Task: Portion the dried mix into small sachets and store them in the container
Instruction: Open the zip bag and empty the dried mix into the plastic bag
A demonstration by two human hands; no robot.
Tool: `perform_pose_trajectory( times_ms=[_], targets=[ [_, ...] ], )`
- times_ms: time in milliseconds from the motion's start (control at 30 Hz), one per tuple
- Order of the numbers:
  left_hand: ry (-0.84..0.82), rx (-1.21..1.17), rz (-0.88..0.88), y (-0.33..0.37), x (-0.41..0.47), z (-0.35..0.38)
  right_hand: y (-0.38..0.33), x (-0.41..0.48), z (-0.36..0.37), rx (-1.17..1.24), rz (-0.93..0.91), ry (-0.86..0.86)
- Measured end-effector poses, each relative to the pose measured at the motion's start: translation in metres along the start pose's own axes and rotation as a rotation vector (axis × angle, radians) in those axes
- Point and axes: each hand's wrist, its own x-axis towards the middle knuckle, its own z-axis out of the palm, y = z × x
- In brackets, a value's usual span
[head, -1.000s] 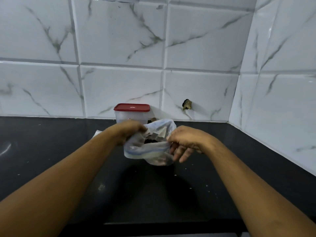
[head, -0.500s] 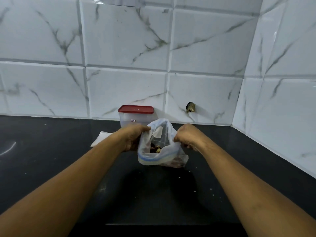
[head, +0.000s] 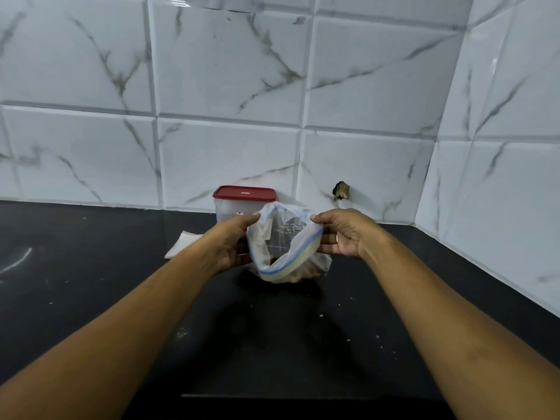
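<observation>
A clear zip bag (head: 283, 247) with a blue seal strip stands on the black counter (head: 272, 344), its mouth pulled wide. Brown dried mix shows at its bottom. My left hand (head: 233, 244) pinches the left rim of the bag between thumb and fingers. My right hand (head: 342, 234) pinches the right rim, thumb on top, fingers underneath. Behind the bag, against the wall, a clear plastic container with a red lid (head: 244, 194) stands closed.
A white flat paper or sachet (head: 181, 244) lies on the counter left of my left hand. Marble-look tiled walls meet in a corner at the right. A small dark fitting (head: 341, 190) sticks out of the back wall. Crumbs dot the counter.
Both hands have pulled apart, and the bag's mouth, bunched a second ago, now stands wide open. My right hand shifted from curled over the bag to holding its rim.
</observation>
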Motion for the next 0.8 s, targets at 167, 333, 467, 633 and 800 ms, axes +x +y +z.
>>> perform_pose_trajectory(
  times_ms=[167, 333, 467, 633, 800],
  targets=[
    [0.022, -0.005, -0.033, 0.001, 0.001, -0.002, 0.003, 0.002, -0.002, 0.018, 0.092, -0.02],
    [-0.004, -0.147, -0.099, 0.005, 0.007, -0.012, 0.003, 0.004, -0.005, 0.123, 0.121, -0.005],
    [0.007, -0.338, -0.145, 0.008, 0.01, -0.023, 0.002, 0.003, -0.012, 0.331, 0.148, 0.034],
    [0.026, -0.541, -0.157, 0.004, 0.011, -0.034, 0.006, 0.007, -0.022, 0.647, 0.168, 0.131],
    [0.081, -0.713, -0.156, 0.004, 0.012, -0.026, 0.004, 0.012, -0.02, 0.842, 0.204, 0.168]
  ],
)
